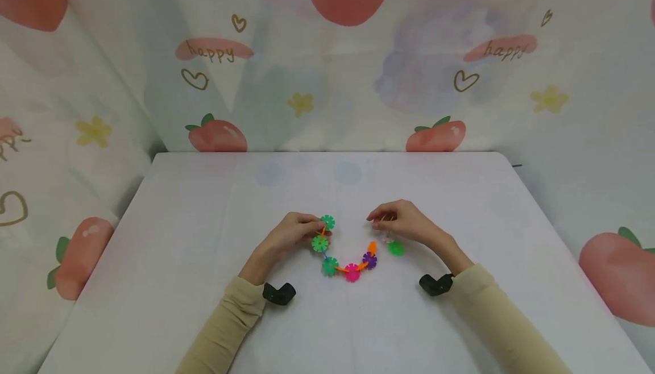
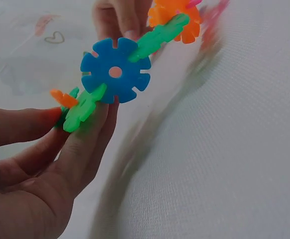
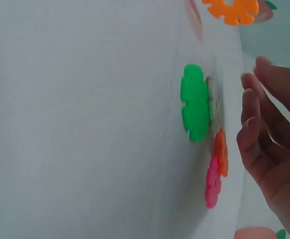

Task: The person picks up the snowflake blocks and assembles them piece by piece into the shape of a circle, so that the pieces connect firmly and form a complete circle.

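My left hand (image 1: pixel 293 231) pinches one end of a chain of slotted plastic flower discs (image 1: pixel 320 244). The chain curves in a U of green, blue, pink, purple and orange discs, its free end towards the right. In the left wrist view, thumb and fingers grip it beside a small orange disc (image 2: pixel 64 98), and a blue disc (image 2: pixel 100 69) follows. My right hand (image 1: pixel 407 223) hovers over loose discs with relaxed fingers and nothing visible between them. Under it lie a green disc (image 3: pixel 195 102), a whitish disc (image 3: pixel 214 107), an orange disc (image 3: pixel 222 152) and a pink disc (image 3: pixel 213 182).
The white-covered table (image 1: pixel 204 317) ends at a back edge against a fruit-printed cloth (image 1: pixel 338 78). Similar cloth hangs at both sides. A black wrist device (image 1: pixel 279 294) sits on the left cuff, another black device (image 1: pixel 436 285) on the right.
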Demonstrator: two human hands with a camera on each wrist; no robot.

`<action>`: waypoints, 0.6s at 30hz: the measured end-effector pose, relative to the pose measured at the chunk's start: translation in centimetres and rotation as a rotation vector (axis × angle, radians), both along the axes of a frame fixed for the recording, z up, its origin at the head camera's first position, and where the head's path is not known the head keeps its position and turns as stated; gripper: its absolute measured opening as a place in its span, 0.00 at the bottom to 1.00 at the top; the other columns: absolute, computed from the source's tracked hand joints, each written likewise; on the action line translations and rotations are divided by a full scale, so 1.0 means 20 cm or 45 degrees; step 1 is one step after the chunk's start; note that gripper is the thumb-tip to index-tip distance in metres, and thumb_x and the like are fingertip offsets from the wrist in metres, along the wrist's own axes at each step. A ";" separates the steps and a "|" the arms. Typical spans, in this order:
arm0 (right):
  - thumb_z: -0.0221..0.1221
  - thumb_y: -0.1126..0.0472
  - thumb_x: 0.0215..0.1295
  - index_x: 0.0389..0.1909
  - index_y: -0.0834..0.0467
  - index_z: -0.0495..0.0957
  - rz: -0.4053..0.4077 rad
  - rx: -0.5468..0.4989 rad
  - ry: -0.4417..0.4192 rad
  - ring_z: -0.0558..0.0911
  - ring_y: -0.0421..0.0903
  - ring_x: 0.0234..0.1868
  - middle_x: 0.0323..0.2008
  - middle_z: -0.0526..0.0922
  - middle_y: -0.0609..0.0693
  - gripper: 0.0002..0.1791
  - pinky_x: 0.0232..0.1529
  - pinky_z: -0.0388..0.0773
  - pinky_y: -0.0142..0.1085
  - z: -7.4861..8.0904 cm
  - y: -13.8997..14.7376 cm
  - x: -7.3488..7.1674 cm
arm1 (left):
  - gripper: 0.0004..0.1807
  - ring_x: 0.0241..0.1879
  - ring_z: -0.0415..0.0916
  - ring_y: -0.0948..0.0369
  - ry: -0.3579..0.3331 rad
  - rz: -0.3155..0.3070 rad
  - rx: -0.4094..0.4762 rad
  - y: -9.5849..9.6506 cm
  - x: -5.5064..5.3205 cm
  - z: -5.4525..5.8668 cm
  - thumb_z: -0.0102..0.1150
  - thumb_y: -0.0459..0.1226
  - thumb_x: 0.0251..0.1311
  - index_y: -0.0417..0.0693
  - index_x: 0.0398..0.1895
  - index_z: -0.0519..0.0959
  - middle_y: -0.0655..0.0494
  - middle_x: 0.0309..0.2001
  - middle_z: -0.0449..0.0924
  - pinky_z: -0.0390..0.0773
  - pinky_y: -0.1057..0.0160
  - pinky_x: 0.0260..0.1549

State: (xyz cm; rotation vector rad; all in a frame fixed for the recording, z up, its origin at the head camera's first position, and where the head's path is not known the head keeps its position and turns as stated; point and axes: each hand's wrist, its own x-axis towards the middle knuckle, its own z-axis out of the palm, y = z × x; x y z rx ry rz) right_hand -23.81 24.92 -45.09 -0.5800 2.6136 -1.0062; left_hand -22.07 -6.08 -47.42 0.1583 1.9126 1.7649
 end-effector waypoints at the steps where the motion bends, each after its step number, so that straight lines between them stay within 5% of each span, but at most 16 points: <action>1: 0.66 0.63 0.68 0.48 0.58 0.88 -0.010 0.021 0.005 0.78 0.44 0.35 0.39 0.89 0.48 0.10 0.36 0.76 0.29 0.00 0.02 0.01 | 0.16 0.44 0.87 0.61 -0.001 0.000 0.001 0.00 0.00 0.00 0.58 0.39 0.73 0.34 0.52 0.84 0.43 0.47 0.89 0.84 0.66 0.46; 18: 0.74 0.59 0.60 0.42 0.58 0.81 0.019 0.156 0.032 0.75 0.44 0.37 0.33 0.79 0.47 0.14 0.37 0.76 0.31 -0.02 0.10 0.06 | 0.15 0.44 0.87 0.61 -0.014 -0.002 -0.009 0.01 0.01 -0.01 0.57 0.37 0.74 0.33 0.52 0.84 0.44 0.46 0.89 0.84 0.64 0.50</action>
